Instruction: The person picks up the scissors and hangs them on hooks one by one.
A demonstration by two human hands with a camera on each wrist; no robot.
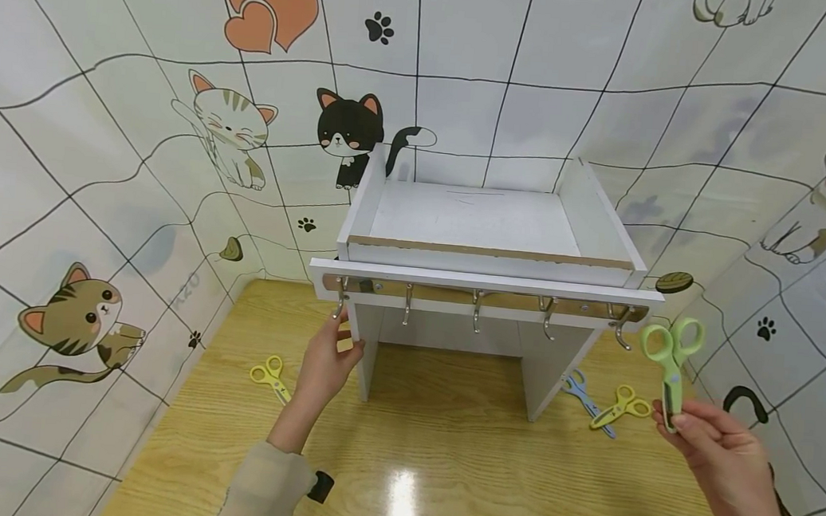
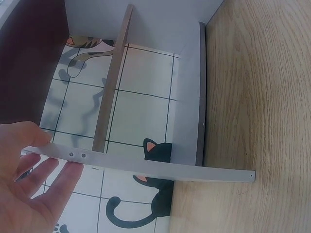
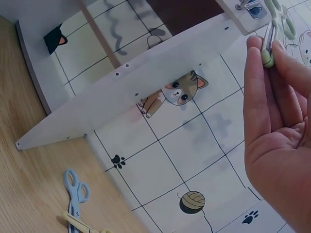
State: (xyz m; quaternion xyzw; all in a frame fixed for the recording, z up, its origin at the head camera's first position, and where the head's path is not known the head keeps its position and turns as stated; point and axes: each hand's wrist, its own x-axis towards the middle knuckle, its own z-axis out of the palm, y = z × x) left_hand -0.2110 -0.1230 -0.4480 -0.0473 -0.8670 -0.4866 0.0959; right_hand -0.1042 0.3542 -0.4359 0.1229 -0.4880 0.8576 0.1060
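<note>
A small white shelf (image 1: 571, 263) stands on the wooden table, with a row of metal hooks (image 1: 477, 314) along its front rail. My left hand (image 1: 325, 364) grips the front edge of the shelf's left side panel (image 2: 131, 166), thumb on one side and fingers on the other. At the right, my right hand (image 1: 726, 460) pinches green scissors (image 1: 672, 380) by the blade end, handles pointing up. The scissors are held in the air beside the rightmost hook, apart from it. In the right wrist view, part of the green scissors (image 3: 268, 48) shows between thumb and fingers.
Yellow scissors (image 1: 270, 376) lie on the table (image 1: 435, 451) left of the shelf. Right of it, blue scissors (image 1: 583, 391) and yellow-green scissors (image 1: 618, 410) lie crossed. A tile-patterned covering with cartoon cats (image 1: 350, 130) encloses the back and sides.
</note>
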